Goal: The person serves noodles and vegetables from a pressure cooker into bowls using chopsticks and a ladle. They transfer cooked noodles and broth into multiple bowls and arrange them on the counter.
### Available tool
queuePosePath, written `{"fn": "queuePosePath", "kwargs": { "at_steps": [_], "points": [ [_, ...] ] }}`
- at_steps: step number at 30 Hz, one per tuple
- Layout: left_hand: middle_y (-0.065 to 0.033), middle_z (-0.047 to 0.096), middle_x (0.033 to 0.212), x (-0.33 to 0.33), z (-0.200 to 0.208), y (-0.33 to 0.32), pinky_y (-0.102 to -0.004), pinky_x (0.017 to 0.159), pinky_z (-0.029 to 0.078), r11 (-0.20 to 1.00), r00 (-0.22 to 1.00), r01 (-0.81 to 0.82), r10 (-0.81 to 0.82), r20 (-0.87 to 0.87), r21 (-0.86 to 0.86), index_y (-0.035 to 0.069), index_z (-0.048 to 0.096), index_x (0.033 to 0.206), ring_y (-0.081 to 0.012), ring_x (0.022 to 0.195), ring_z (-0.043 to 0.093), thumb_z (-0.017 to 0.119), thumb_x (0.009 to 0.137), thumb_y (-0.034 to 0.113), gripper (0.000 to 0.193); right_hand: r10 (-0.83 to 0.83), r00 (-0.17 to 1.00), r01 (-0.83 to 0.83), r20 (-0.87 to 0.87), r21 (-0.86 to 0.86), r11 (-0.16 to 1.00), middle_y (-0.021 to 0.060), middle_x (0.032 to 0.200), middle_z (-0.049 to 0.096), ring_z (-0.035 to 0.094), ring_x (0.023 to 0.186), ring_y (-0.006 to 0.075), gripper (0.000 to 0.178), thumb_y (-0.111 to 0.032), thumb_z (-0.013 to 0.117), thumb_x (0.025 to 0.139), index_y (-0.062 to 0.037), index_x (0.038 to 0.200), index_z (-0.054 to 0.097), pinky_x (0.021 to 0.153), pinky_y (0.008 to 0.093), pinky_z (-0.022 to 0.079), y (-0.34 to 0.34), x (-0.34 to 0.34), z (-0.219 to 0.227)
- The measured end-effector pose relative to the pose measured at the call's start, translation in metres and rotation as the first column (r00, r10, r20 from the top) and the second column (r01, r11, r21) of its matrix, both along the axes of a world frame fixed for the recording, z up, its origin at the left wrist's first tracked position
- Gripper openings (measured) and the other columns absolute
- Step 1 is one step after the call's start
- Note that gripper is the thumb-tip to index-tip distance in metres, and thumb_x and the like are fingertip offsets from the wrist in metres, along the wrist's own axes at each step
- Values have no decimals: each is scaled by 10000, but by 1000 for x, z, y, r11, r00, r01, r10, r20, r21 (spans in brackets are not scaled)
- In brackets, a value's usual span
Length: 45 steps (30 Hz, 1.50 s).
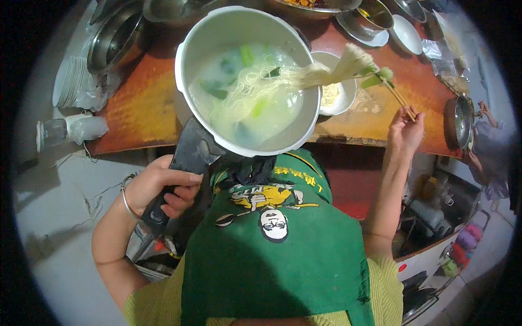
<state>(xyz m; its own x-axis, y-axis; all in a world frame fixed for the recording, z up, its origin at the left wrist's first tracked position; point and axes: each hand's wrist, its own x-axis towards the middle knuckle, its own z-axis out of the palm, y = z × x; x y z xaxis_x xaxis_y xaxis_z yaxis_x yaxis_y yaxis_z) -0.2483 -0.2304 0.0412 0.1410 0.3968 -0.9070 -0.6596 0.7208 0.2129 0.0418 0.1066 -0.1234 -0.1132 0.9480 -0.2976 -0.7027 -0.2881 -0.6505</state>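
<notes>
My left hand (163,187) is closed around the black handle (197,149) of a deep metal pot (217,38), which is tipped toward me. In the pot, pale noodles (250,89) and green leafy pieces (247,55) lie in cloudy broth. My right hand (406,133) grips a pair of chopsticks (398,98) off to the right. Their tips pinch a bundle of noodles and a bit of greens, stretched from the pot over a white bowl (349,104). Some noodles lie in that bowl, just right of the pot.
The bowl stands on a reddish wooden table (144,117). Metal basins (111,43) and white dishes (406,33) line its far side. Stacked white plates (70,81) and a glass jar (53,133) are at left. At right, another person (492,146) is beside a metal pan (460,122).
</notes>
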Motion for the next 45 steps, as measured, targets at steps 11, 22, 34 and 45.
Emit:
{"fn": "queuePosePath", "kwargs": {
  "at_steps": [11,22,34,45],
  "points": [
    [7,325,517,2,-4,3,-199,301,187,999,999,19,-18,-36,26,25,428,769,-41,369,278,482,807,61,75,-143,727,-396,671,581,711,96,756,534,560,614,171,298,-218,417,894,29,787,546,562,276,494,-52,-26,46],
    [3,307,518,-2,-9,-9,-209,307,149,997,994,79,-78,-79,7,11,433,791,-45,370,241,503,752,65,97,48,990,-65,130,125,990,117,799,498,584,666,246,325,-292,369,909,6,841,478,630,346,526,-73,-45,-61],
    [0,317,534,-11,-20,-24,-204,315,183,1000,1000,0,1,-21,25,3,438,800,-51,389,259,504,766,62,95,-149,989,148,0,52,988,129,815,485,568,666,253,287,-264,384,899,8,843,454,634,356,518,-35,-24,39],
    [-8,316,504,-24,-38,-47,-198,296,164,997,998,-70,70,-8,38,-26,465,824,-48,374,242,497,754,67,121,-18,671,-356,741,343,869,52,698,537,569,591,123,259,-224,449,886,4,825,556,563,234,479,-53,4,21]
  ]
}}
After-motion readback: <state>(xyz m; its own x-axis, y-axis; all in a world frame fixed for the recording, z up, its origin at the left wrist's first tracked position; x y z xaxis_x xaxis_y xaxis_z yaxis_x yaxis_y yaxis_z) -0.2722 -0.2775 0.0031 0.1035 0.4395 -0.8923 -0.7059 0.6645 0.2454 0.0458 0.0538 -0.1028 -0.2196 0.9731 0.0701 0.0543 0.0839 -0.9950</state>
